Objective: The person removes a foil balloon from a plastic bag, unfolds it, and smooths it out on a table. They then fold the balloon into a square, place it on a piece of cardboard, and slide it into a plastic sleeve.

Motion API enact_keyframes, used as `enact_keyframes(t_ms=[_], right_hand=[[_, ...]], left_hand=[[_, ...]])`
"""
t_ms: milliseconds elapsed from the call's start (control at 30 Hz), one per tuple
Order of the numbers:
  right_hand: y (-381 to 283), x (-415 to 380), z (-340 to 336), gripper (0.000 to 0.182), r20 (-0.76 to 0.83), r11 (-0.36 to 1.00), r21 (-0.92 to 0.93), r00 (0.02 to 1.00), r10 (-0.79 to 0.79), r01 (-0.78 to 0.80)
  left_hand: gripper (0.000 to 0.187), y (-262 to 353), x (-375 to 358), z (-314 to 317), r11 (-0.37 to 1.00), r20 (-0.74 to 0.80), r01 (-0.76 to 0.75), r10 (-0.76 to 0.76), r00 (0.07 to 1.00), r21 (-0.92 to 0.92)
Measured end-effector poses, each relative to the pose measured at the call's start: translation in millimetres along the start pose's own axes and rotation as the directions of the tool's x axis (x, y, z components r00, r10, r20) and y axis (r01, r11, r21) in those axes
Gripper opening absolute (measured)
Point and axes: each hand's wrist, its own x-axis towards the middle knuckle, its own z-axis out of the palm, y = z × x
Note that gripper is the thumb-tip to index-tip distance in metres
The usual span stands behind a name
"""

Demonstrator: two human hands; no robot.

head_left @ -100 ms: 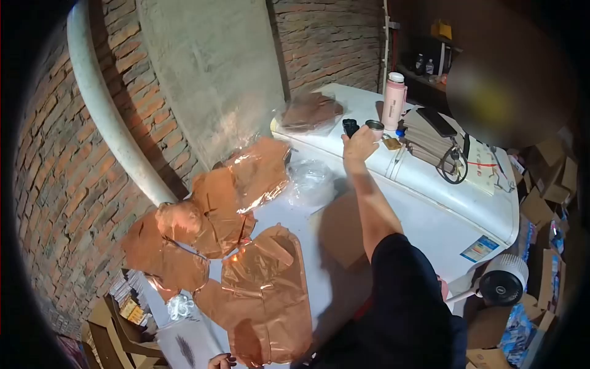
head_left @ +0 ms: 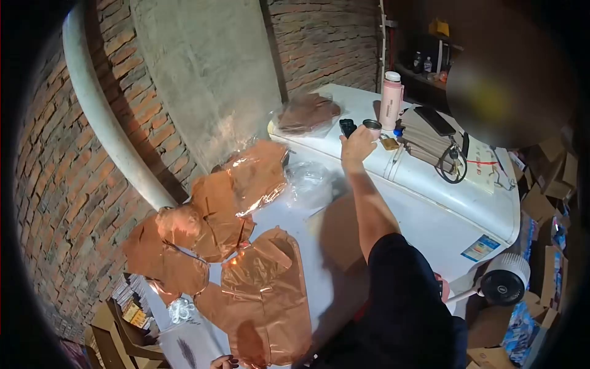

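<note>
My right hand (head_left: 358, 147) reaches out over the white freezer top, its fingers at a small pink cup (head_left: 372, 126). Just left of the fingers stands a small black object (head_left: 348, 127). A pink thermos (head_left: 391, 101) is upright behind the cup, and a brass-coloured padlock (head_left: 389, 143) lies to its right front. At the bottom edge, my left hand (head_left: 224, 362) shows only its fingertips beside a copper-coloured garment (head_left: 270, 307); what it may hold is hidden.
More copper-coloured pieces (head_left: 212, 209) and clear plastic (head_left: 308, 184) lie on the white table. A phone (head_left: 435, 121) and a cable (head_left: 452, 165) are on the freezer. A white fan (head_left: 504, 280) stands right, near open cardboard boxes (head_left: 541, 283). Brick wall at left.
The whole view has shifted slightly. My right hand stays at the pink cup, and the objects on the freezer keep their places.
</note>
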Motion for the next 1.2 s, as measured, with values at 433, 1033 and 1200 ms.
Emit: enact_keyframes(t_ms=[433, 1033, 1200], right_hand=[[42, 16, -41, 0.068, -0.155, 0.989, 0.146, 0.988, -0.017, 0.039], [92, 52, -45, 0.077, 0.220, 0.945, 0.250, 0.938, -0.267, 0.211], [87, 63, -40, 0.079, 0.407, 0.991, 0.103, 0.906, -0.117, 0.082]], left_hand=[[0.026, -1, -5, -7, 0.997, 0.035, 0.061, -0.063, 0.997, 0.054], [0.024, -15, 6, 6, 0.995, 0.062, 0.031, -0.025, 0.998, -0.094], [0.023, -25, 7, 6, 0.988, 0.067, 0.064, -0.055, 0.996, -0.143]])
